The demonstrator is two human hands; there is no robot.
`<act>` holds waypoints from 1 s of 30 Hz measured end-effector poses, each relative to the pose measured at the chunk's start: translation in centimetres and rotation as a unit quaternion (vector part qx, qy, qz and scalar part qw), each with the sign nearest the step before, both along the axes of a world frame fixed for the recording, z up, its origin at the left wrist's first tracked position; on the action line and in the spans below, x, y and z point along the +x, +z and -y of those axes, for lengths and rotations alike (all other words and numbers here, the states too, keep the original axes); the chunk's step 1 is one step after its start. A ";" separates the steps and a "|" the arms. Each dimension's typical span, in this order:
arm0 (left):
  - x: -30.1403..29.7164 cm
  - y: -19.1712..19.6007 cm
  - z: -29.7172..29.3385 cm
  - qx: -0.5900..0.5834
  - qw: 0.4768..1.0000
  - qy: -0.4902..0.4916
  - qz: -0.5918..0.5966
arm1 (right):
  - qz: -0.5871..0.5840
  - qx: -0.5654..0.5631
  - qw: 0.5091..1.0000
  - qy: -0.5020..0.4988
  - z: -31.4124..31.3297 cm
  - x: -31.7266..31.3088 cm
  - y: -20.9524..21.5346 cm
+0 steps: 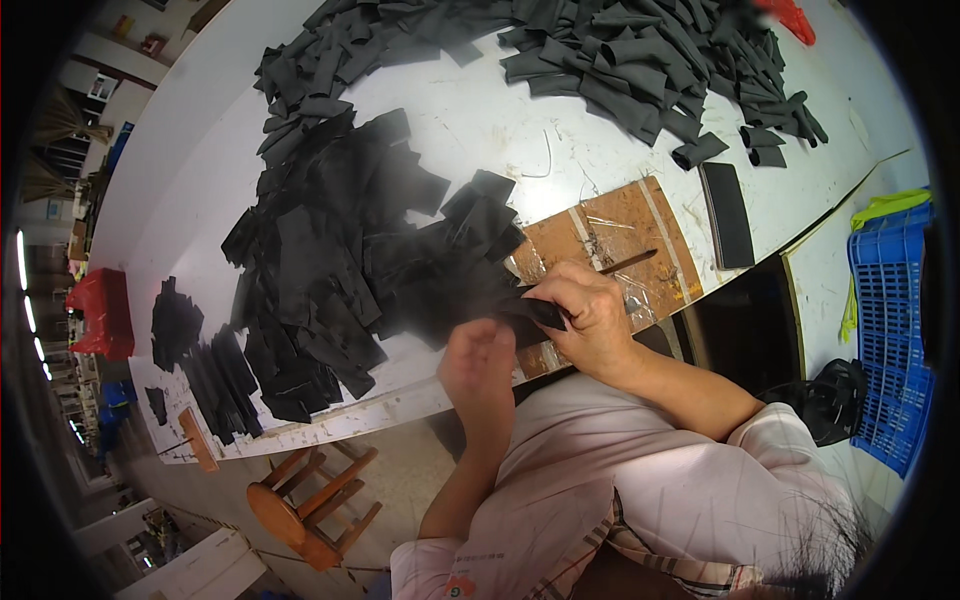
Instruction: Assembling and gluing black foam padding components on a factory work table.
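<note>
My right hand (590, 315) pinches a small black fabric piece (540, 312) between thumb and fingers, at the near edge of a white table (450, 110). Close beside it on the left, my left hand (478, 370) has its fingers bent toward the same piece; motion blur hides whether they grip it. Under and behind my right hand lies a brown board (590, 225) with strips of clear tape. A thin dark stick (632, 262) shows over the board beyond my knuckles. Left of my hands spreads a heap of flat black fabric pieces (320, 260).
Rolled dark grey fabric pieces (620, 65) are piled along the far side. A dark rectangular block (727, 215) lies right of the board. A blue plastic crate (893, 330) stands at the right, a wooden stool (290, 510) below the table's left edge, and a red container (102, 313) farther left.
</note>
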State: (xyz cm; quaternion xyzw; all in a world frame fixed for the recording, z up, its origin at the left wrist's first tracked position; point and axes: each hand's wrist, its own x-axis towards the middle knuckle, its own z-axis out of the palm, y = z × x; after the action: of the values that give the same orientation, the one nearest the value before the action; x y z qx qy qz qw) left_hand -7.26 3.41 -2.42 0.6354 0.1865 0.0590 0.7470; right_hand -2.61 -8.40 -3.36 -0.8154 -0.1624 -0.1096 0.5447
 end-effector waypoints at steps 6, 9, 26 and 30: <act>0.4 2.3 0.0 -0.059 0.998 -0.022 0.007 | 0.047 -0.066 0.997 0.018 0.2 0.2 0.3; 0.3 1.8 -0.2 -0.057 0.998 0.005 0.024 | 0.054 -0.074 0.995 0.025 0.2 0.2 0.6; 1.7 1.1 -1.9 -0.015 0.997 -0.081 0.001 | -0.149 0.073 0.981 0.100 0.4 -0.3 1.5; 1.0 1.1 -0.7 -0.103 0.993 0.056 0.004 | -0.022 -0.005 0.999 0.042 -0.1 -0.3 1.9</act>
State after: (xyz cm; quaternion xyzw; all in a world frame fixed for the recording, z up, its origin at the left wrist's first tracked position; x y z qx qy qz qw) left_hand -6.28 4.09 -1.34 0.5430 0.2237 0.0840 0.8050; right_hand -2.92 -8.34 -1.44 -0.8127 -0.1851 -0.0676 0.5483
